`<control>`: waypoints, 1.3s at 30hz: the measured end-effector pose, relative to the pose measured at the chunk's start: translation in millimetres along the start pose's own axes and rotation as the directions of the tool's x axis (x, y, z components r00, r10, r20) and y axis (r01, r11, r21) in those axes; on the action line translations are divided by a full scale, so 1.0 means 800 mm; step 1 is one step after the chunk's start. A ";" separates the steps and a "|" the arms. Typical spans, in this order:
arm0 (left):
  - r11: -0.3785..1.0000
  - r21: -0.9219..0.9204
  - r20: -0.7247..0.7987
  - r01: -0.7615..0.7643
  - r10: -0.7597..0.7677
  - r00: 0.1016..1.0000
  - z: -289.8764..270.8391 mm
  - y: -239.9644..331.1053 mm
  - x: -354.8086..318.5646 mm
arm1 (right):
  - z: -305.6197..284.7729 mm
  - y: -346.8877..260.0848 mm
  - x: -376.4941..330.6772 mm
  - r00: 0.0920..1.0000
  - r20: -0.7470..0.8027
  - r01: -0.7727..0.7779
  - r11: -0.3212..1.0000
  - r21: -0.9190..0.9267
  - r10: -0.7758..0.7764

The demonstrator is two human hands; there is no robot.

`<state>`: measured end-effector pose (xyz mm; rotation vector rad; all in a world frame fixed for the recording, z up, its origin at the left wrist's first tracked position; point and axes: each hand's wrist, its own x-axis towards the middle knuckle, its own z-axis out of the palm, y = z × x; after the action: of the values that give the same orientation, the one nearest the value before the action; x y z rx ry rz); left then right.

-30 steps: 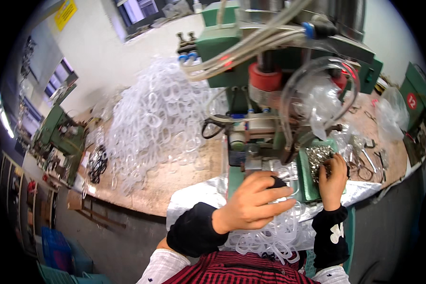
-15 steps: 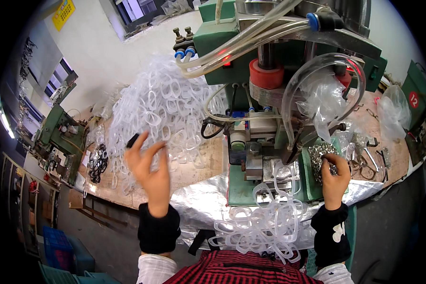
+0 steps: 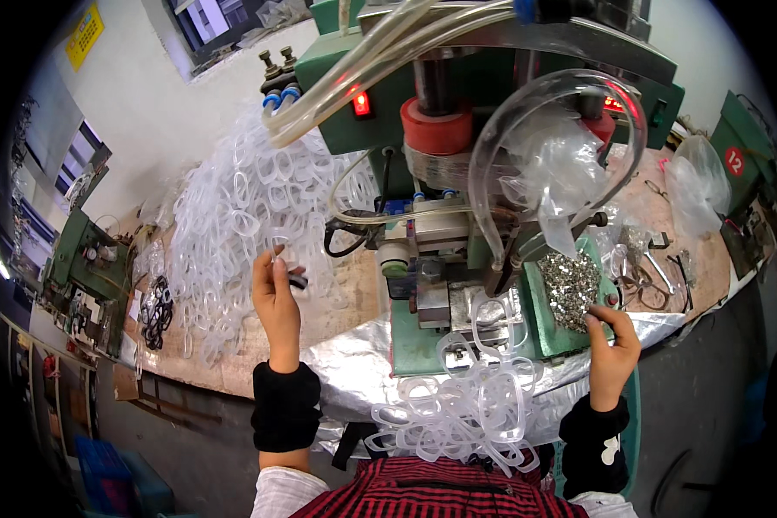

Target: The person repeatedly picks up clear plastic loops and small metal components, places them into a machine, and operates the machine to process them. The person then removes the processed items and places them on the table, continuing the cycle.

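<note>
My left hand (image 3: 276, 315) is raised in front of a big pile of clear plastic eyeglass frames (image 3: 249, 194). Its fingers are apart, a black cover shows on one of them, and nothing is visible in its grasp. At the right edge of a green tray (image 3: 540, 324) heaped with small metal parts (image 3: 570, 289), my right hand (image 3: 613, 350) has thumb and forefinger drawn together; whatever is between them is too small to make out. Between my hands stands a green press (image 3: 423, 315), with more clear frames (image 3: 466, 414) clustered at its front edge.
Transparent hoses (image 3: 358, 86) and a crumpled plastic bag (image 3: 557, 173) hang about the press. A wrench (image 3: 660, 269) lies right of the tray. Black frames (image 3: 156, 312) lie at the table's left end. Foil (image 3: 354, 358) covers the front edge. Other green machines (image 3: 82, 255) stand at both sides.
My right hand has drawn back from over the metal parts to the tray's edge. My left hand has turned, bringing its fingers rightward. The whole view has shifted a little.
</note>
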<state>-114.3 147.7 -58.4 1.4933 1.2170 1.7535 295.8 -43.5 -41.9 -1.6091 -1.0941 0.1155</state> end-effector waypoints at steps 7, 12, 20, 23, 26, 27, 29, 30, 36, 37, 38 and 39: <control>0.965 0.110 0.059 0.240 -0.247 0.967 0.039 0.013 -0.017 | 0.087 -0.095 0.045 0.974 0.160 0.100 0.935 0.340 -0.163; 0.903 -0.179 0.176 0.391 -0.362 0.915 0.050 0.062 -0.064 | 0.107 -0.114 0.017 0.985 0.168 -0.114 0.838 0.533 0.028; 0.901 -0.293 0.176 -0.319 0.378 0.909 0.129 0.247 -0.035 | 0.102 -0.147 0.025 0.939 0.316 -0.327 0.628 0.706 0.134; 0.904 -0.224 0.190 -0.364 0.407 0.893 0.133 0.255 -0.029 | 0.100 -0.159 0.019 0.923 0.328 -0.385 0.537 0.751 0.203; 0.888 -0.446 0.272 -0.114 0.256 0.928 0.135 0.253 -0.059 | 0.078 -0.158 0.016 0.953 0.304 -0.162 0.814 0.558 -0.018; 0.849 -0.512 0.452 0.132 0.135 0.882 0.125 0.245 -0.076 | 0.064 -0.148 0.017 0.924 0.382 -0.242 0.789 0.565 0.010; 0.729 -0.314 0.829 0.608 -0.101 0.549 0.108 0.245 -0.099 | 0.044 -0.083 0.031 0.943 0.241 0.231 0.973 0.030 -0.231; 0.590 -0.192 0.922 0.784 -0.165 0.350 0.110 0.240 -0.110 | 0.039 -0.053 0.028 0.963 0.196 0.247 0.903 -0.352 -0.187; 0.195 0.027 0.972 0.980 -0.236 0.020 0.153 0.195 -0.128 | 0.040 0.026 0.047 0.962 0.112 0.272 0.826 -0.495 -0.250; 0.179 0.014 0.968 0.984 -0.250 0.032 0.154 0.193 -0.129 | 0.042 0.026 0.050 0.958 0.103 0.286 0.846 -0.451 -0.269; 0.173 0.006 0.961 0.985 -0.272 0.042 0.155 0.194 -0.132 | 0.043 0.028 0.050 0.969 0.090 0.246 0.875 -0.417 -0.230; 0.167 -0.005 0.954 0.986 -0.295 0.055 0.157 0.197 -0.136 | 0.044 0.033 0.051 0.978 0.080 0.207 0.901 -0.381 -0.191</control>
<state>56.9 21.7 25.6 0.6131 0.4051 0.3834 313.4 11.7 -57.2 -1.8358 -1.3695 -0.2200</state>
